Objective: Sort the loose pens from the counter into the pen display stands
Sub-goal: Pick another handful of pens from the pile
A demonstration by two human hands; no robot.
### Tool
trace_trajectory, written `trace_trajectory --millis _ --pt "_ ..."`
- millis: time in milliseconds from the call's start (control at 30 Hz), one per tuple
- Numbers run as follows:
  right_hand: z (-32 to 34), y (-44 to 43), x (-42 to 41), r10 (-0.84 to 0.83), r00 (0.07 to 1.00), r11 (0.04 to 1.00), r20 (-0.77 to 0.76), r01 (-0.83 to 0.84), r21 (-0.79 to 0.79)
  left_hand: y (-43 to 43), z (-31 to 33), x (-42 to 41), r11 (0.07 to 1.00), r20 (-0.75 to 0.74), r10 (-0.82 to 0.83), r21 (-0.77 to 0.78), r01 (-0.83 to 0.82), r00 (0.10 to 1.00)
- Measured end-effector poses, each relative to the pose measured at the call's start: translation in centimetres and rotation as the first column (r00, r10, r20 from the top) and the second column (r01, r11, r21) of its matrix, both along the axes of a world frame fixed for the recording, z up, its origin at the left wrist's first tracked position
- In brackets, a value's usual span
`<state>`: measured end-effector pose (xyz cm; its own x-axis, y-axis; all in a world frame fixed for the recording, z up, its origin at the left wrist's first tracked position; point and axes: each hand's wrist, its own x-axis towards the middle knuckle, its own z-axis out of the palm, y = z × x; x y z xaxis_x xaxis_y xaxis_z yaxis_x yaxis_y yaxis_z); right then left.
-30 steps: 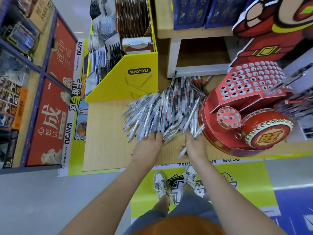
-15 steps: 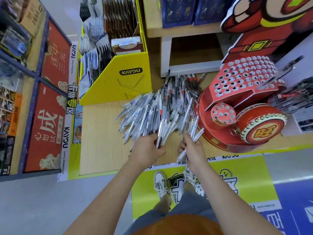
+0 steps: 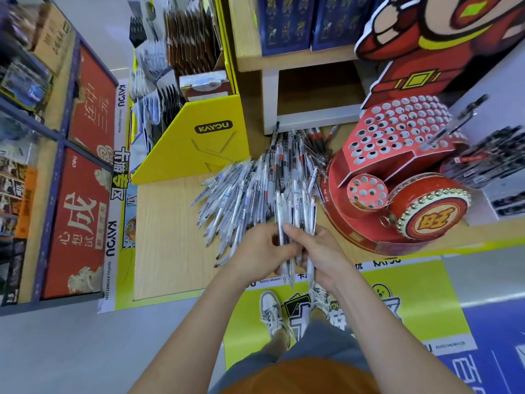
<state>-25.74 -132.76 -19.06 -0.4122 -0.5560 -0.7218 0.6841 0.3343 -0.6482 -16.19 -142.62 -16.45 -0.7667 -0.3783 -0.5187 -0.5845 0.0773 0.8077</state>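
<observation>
We grip a bundle (image 3: 295,223) of white pens at the counter's (image 3: 170,237) front edge, left hand (image 3: 260,248) and right hand (image 3: 324,255) both closed around it. The pile (image 3: 255,183) fans behind. The red stand (image 3: 397,132) at the right edge holds one pen (image 3: 454,120).

This is a shop — a stationery and trading-card store, by the look of it. Just beyond the fingers (image 3: 295,237) a heap of loose pens (image 3: 264,183) lies on a wooden counter (image 3: 167,237). Past the fingertips to the right stands a red cardboard pen display stand (image 3: 397,143) full of round holes; to the left, a yellow "KAYOU" display box (image 3: 196,143) stocked with card packs. Printed promotional panels (image 3: 76,223) and floor graphics (image 3: 397,317) surround it — retail fittings throughout.
</observation>
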Motion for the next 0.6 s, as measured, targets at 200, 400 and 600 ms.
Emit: trace_trajectory --millis 200,400,600 --pt "2.9 -0.2 -1.4 -0.042 0.999 0.992 0.012 0.044 -0.117 -0.4 2.9 -1.0 0.996 -0.029 0.079 0.039 -0.078 0.996" --pt "5.7 0.2 -2.5 -0.090 0.996 0.968 0.003 0.088 -0.236 -0.7 5.5 -1.8 0.933 -0.148 0.312 0.235 -0.273 0.938" --pt "8.6 1.1 -3.0 -0.045 0.992 0.952 -0.121 0.005 -0.306 -0.4 9.0 -2.6 0.978 -0.197 0.157 0.169 -0.124 0.968"
